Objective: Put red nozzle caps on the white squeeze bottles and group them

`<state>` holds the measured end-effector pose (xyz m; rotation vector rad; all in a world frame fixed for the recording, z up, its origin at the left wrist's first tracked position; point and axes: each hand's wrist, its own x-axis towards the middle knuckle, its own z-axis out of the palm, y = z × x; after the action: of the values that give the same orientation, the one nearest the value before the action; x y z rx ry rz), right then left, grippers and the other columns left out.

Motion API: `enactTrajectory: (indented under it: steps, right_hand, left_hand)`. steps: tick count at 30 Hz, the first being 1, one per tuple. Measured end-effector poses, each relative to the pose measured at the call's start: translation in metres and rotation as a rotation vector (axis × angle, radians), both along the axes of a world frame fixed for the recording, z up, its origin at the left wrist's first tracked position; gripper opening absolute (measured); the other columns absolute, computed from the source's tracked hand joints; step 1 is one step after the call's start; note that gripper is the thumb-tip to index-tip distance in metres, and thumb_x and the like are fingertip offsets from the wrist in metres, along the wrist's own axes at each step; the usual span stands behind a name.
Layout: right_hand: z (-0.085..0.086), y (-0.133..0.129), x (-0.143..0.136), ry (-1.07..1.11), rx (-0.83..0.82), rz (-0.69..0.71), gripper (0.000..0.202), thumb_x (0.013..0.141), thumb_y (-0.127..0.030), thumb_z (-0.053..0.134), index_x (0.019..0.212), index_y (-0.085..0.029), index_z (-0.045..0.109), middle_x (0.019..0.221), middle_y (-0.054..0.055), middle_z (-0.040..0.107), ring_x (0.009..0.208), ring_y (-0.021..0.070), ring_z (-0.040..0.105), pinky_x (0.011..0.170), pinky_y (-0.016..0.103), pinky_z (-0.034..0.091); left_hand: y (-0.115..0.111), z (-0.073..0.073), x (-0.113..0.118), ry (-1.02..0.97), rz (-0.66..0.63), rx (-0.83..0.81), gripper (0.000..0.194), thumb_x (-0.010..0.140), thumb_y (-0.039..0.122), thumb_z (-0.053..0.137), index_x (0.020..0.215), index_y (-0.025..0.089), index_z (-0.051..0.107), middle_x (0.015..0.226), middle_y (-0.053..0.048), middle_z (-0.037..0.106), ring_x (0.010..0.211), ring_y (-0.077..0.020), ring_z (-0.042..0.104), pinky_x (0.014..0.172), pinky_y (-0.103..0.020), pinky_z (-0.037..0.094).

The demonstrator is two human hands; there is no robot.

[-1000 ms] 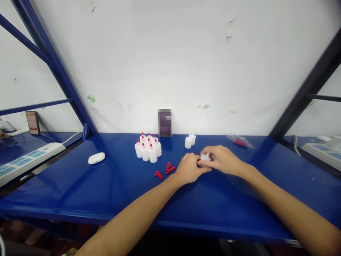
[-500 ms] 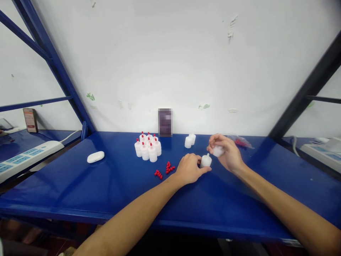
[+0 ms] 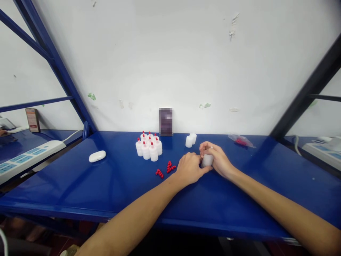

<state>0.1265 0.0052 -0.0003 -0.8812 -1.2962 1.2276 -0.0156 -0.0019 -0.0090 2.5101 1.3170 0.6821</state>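
Note:
A small white plastic squeeze bottle [image 3: 207,160] with a thin nozzle stands on the blue table. My left hand [image 3: 190,167] is closed around its left and near side, the thumb along the front. My right hand [image 3: 217,158] is curled against the far and right side of it, fingers bent near the nozzle. A second white bottle, seen earlier in the right hand, is hidden or cannot be told apart now. Loose red caps [image 3: 169,167] lie left of my left hand. Several white bottles with red caps [image 3: 149,147] stand grouped farther left.
Two white bottles [image 3: 189,141] stand behind my hands. A clear bag of red caps [image 3: 241,141] lies at the back right. A white case [image 3: 97,156] rests at left, and a dark pixelated object [image 3: 166,122] leans on the wall. Power strips [image 3: 29,158] flank the table.
My right hand has moved left and slightly down with its white bottle, up against the bottle in my left hand. The left hand has stayed nearly in place.

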Motion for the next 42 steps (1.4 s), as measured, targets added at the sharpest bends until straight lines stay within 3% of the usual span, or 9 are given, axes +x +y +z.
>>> enactTrajectory:
  steps: [4, 9, 13, 16, 19, 24, 30, 37, 42]
  right_hand:
    - [0.0, -0.003, -0.002, -0.027, -0.024, -0.026, 0.011, 0.071, -0.026, 0.059, 0.078, -0.019, 0.057, 0.067, 0.0, 0.054, 0.062, 0.0157, 0.052, 0.058, 0.028, 0.043]
    - [-0.002, -0.003, -0.002, -0.042, -0.073, 0.104, 0.012, 0.075, -0.028, 0.057, 0.074, -0.017, 0.06, 0.061, 0.002, 0.058, 0.06, 0.016, 0.055, 0.06, 0.029, 0.043]
    - [-0.003, -0.004, -0.002, -0.174, 0.007, 0.183, 0.014, 0.078, -0.028, 0.057, 0.076, -0.016, 0.064, 0.063, 0.002, 0.063, 0.061, 0.0161, 0.057, 0.062, 0.029, 0.043]
    - [0.0, -0.007, -0.003, -0.331, 0.103, 0.208, 0.016, 0.079, -0.029, 0.058, 0.077, -0.015, 0.067, 0.067, 0.003, 0.064, 0.063, 0.0163, 0.059, 0.062, 0.028, 0.042]
    - [0.004, -0.01, -0.004, -0.397, 0.123, 0.213, 0.019, 0.081, -0.031, 0.056, 0.079, -0.015, 0.068, 0.069, 0.003, 0.065, 0.063, 0.0158, 0.059, 0.061, 0.027, 0.042]
    - [0.005, -0.012, -0.006, -0.324, 0.091, 0.242, 0.02, 0.084, -0.035, 0.057, 0.084, -0.016, 0.062, 0.067, 0.002, 0.064, 0.06, 0.0152, 0.058, 0.059, 0.027, 0.043]
    - [0.003, -0.012, -0.008, -0.353, 0.133, 0.218, 0.023, 0.086, -0.04, 0.057, 0.083, -0.017, 0.059, 0.059, -0.001, 0.059, 0.054, 0.0137, 0.054, 0.055, 0.026, 0.042]
    - [0.005, -0.015, -0.009, -0.422, 0.19, 0.227, 0.023, 0.087, -0.039, 0.056, 0.081, -0.017, 0.058, 0.059, -0.002, 0.054, 0.054, 0.0124, 0.049, 0.055, 0.025, 0.039]
    - [0.004, -0.017, -0.008, -0.539, 0.231, 0.217, 0.023, 0.088, -0.038, 0.056, 0.076, -0.018, 0.055, 0.059, -0.004, 0.051, 0.055, 0.0118, 0.045, 0.054, 0.024, 0.035]
  left_hand:
    - [-0.004, 0.022, -0.018, 0.145, -0.05, 0.199, 0.039, 0.086, 0.051, 0.057, 0.093, 0.015, 0.07, 0.092, -0.012, 0.07, 0.092, -0.0295, 0.064, 0.082, -0.039, 0.048]
    - [0.007, 0.05, -0.064, 0.229, -0.12, 0.235, 0.028, 0.094, 0.031, 0.045, 0.099, 0.017, 0.07, 0.09, -0.007, 0.067, 0.081, -0.0208, 0.063, 0.073, -0.032, 0.048]
    - [0.009, 0.051, -0.096, 0.301, -0.164, 0.251, 0.026, 0.091, 0.034, 0.053, 0.1, 0.017, 0.071, 0.095, -0.008, 0.065, 0.091, -0.0225, 0.059, 0.081, -0.033, 0.047]
    - [0.004, 0.048, -0.108, 0.333, -0.179, 0.271, 0.027, 0.085, 0.041, 0.062, 0.094, 0.018, 0.074, 0.093, -0.008, 0.064, 0.094, -0.0242, 0.054, 0.086, -0.037, 0.045]
    - [0.0, 0.048, -0.11, 0.371, -0.176, 0.268, 0.025, 0.081, 0.043, 0.068, 0.086, 0.019, 0.076, 0.09, -0.008, 0.063, 0.09, -0.024, 0.052, 0.083, -0.037, 0.044]
    - [0.0, 0.045, -0.106, 0.396, -0.21, 0.258, 0.015, 0.08, 0.034, 0.07, 0.078, 0.021, 0.076, 0.087, -0.007, 0.062, 0.088, -0.023, 0.051, 0.077, -0.036, 0.041]
    - [-0.001, 0.039, -0.098, 0.358, -0.255, 0.282, 0.008, 0.082, 0.023, 0.066, 0.081, 0.02, 0.074, 0.089, -0.005, 0.064, 0.088, -0.021, 0.051, 0.076, -0.034, 0.04]
    - [-0.007, 0.03, -0.085, 0.132, -0.318, 0.385, 0.012, 0.089, 0.02, 0.055, 0.092, 0.018, 0.066, 0.085, -0.003, 0.069, 0.084, -0.0179, 0.058, 0.074, -0.032, 0.042]
    - [-0.008, 0.024, -0.08, -0.138, -0.322, 0.427, 0.016, 0.092, 0.016, 0.051, 0.099, 0.018, 0.065, 0.091, -0.005, 0.071, 0.084, -0.0163, 0.062, 0.078, -0.032, 0.048]
